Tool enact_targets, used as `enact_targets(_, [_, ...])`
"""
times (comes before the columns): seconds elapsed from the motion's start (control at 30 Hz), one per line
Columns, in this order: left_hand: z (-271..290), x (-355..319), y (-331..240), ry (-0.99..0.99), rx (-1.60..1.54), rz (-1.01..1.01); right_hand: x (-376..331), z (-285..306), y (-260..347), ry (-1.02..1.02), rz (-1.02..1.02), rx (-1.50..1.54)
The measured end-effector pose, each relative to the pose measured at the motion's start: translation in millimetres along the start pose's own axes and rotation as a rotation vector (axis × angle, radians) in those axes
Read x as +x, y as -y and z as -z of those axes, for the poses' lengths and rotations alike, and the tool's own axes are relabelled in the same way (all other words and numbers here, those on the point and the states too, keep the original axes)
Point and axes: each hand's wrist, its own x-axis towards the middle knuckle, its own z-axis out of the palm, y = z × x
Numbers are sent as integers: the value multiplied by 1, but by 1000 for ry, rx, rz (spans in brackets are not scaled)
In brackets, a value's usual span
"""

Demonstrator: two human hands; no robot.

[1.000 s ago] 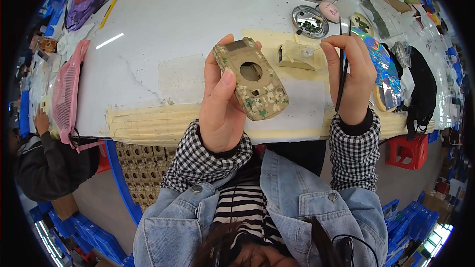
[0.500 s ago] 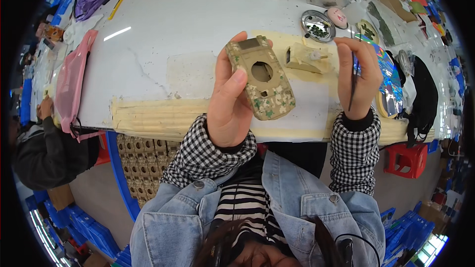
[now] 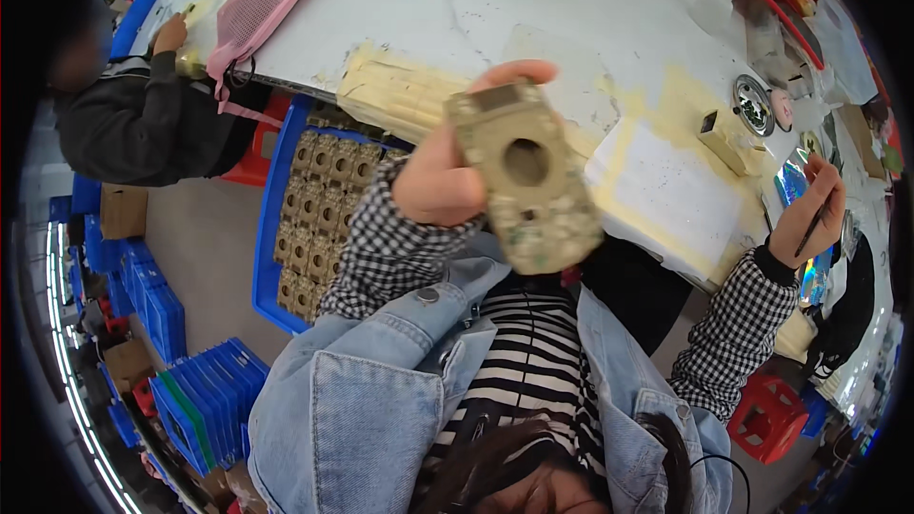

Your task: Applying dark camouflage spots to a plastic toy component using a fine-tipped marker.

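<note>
My left hand [image 3: 440, 181] grips a tan camouflage model vehicle hull [image 3: 562, 219] by its left side, fingers behind it. The hull is tilted in front of my chest, short of the table's front edge. It has a round hole in the middle, and motion blurs it. Away to the right, my right hand [image 3: 809, 214] is closed around a thin dark pointed tool [image 3: 810, 230], possibly tweezers. The tool points down toward my body. A small tan box-shaped block [image 3: 725, 143] stands on the table left of that hand.
A blue crate [image 3: 273, 238] of similar tan hulls sits below the table edge on the left. A round metal dish [image 3: 753, 105] with small dark green pieces lies at the right. White paper [image 3: 662, 181] covers taped table. Another person's dark sleeve [image 3: 133, 128] shows far left.
The view has swung left and tilted, bringing the hull crate further into sight. The hull has come closer to my body. My right hand is now farther from it, still with the thin tool.
</note>
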Motion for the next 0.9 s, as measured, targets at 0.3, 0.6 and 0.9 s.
enact_targets(0.3, [62, -179, -63, -1199, 589, -125, 10, 19, 12, -66, 42, 114])
enact_targets(0.6, [176, -166, 28, -1515, 949, -31, -3, 72, 64, -110, 166, 140])
enact_targets(0.9, [187, -106, 47, -1286, 1417, 89, -16, 113, 61, -122, 292, 190])
